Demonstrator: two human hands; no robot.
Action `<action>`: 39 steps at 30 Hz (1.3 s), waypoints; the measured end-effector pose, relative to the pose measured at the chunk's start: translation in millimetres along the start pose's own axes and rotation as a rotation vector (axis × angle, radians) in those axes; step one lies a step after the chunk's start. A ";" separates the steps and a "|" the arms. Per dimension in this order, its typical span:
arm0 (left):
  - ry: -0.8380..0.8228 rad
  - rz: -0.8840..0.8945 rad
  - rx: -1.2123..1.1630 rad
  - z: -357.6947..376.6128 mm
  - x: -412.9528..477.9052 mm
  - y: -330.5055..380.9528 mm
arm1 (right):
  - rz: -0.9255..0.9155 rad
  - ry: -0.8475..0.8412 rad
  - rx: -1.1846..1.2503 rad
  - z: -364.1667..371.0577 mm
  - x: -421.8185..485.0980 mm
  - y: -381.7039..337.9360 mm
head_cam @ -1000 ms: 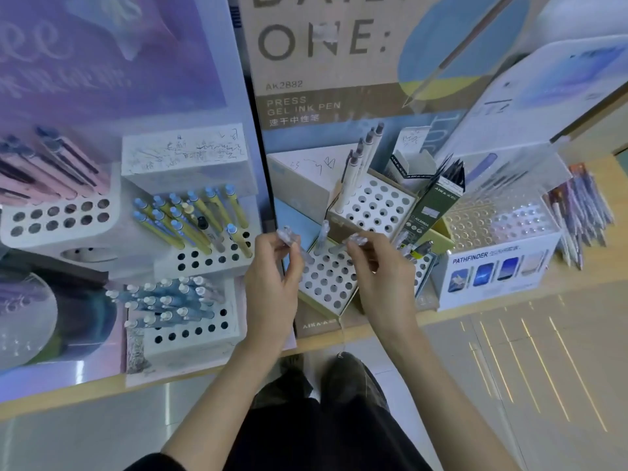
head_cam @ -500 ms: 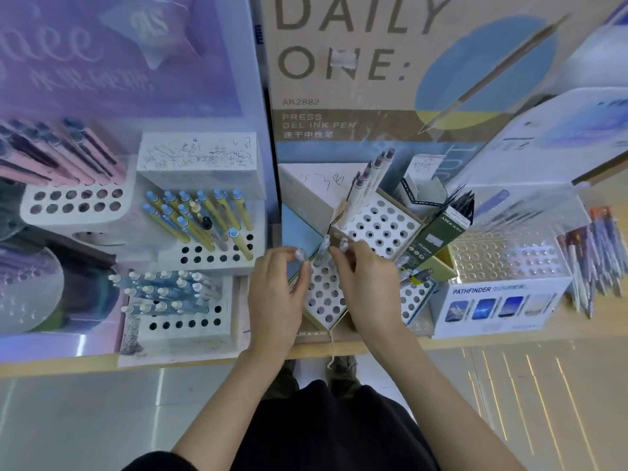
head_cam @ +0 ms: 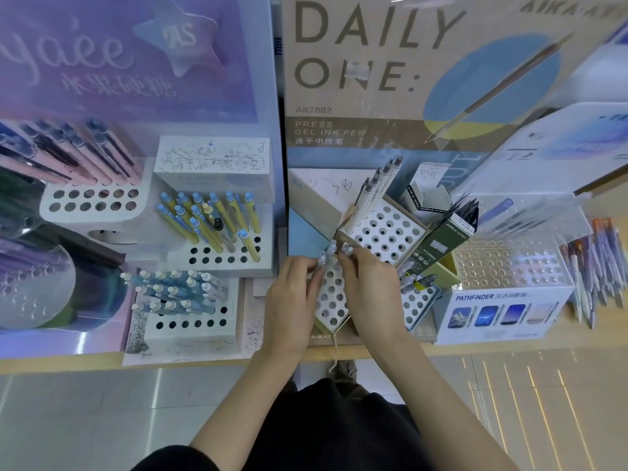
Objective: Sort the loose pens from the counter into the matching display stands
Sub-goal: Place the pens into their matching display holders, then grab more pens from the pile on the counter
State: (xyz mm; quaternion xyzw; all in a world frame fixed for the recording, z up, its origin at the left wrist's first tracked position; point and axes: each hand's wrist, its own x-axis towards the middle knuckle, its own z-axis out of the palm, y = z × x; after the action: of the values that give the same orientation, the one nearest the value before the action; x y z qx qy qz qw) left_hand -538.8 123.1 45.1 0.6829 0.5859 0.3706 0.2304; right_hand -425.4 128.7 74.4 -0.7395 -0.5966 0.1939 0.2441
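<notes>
The person stands at the counter (head_cam: pixel 509 348), both hands over a small white holed stand (head_cam: pixel 331 304) near the middle of its front edge. The left hand (head_cam: pixel 290 300) pinches a pale pen (head_cam: pixel 323 259) between thumb and curled fingertips. The right hand (head_cam: pixel 372 294) is curled the same way round a second pale pen (head_cam: pixel 346 249). Both pens are upright at the stand's far corner.

This looks like the slotting step. The pens are at the holes, though I cannot tell whether either is seated. Next, each pen wants lining up over a free hole and pushing straight down without tipping the light stand.

A heap of loose pens (head_cam: pixel 591 266) lies toward the counter's right end, so plenty is left to sort. Toward the left end stand racks of yellow-and-blue pens (head_cam: pixel 210 222) and teal pens (head_cam: pixel 173 290). A clear PATHFINDER stand (head_cam: pixel 503 277) sits right of the hands. A DAILY ONE poster (head_cam: pixel 373 62) backs the counter, with pale floor tiles (head_cam: pixel 85 402) below.
</notes>
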 end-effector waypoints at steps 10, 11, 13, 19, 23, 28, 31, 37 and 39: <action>-0.032 -0.023 0.007 1.2 5.9 -2.7 | -0.066 -0.105 -0.011 -18.9 -10.0 12.4; -0.034 -0.053 0.000 -0.2 5.6 -1.5 | -0.077 -0.093 0.013 -19.6 -13.0 12.9; 0.008 -0.084 -0.013 -6.4 2.6 3.0 | -0.075 -0.090 0.067 -23.7 -19.0 16.4; -0.283 0.073 -0.175 -13.7 -17.9 33.1 | 0.028 0.061 0.276 -55.5 -47.7 61.9; -0.638 0.001 -0.279 34.4 -36.6 68.2 | 0.251 0.151 0.325 -89.1 -77.5 130.7; -0.846 -0.062 -0.270 137.3 -55.7 117.3 | 0.547 0.100 0.387 -134.4 -133.8 250.2; -0.875 -0.137 -0.217 206.3 -70.2 156.0 | 0.619 0.075 0.437 -162.3 -156.0 316.2; -0.821 -0.346 -0.216 305.9 -101.5 226.1 | 0.606 -0.084 0.419 -211.6 -134.8 409.9; -0.812 -0.369 -0.218 326.3 -101.2 244.6 | 0.564 -0.116 0.392 -226.5 -111.5 434.9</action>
State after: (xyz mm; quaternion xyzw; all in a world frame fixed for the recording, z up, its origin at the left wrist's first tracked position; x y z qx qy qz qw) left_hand -135.5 13.2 2.4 0.6288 0.5176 0.0851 0.5740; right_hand 24.4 -83.1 -1.3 -0.8018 -0.3332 0.4066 0.2840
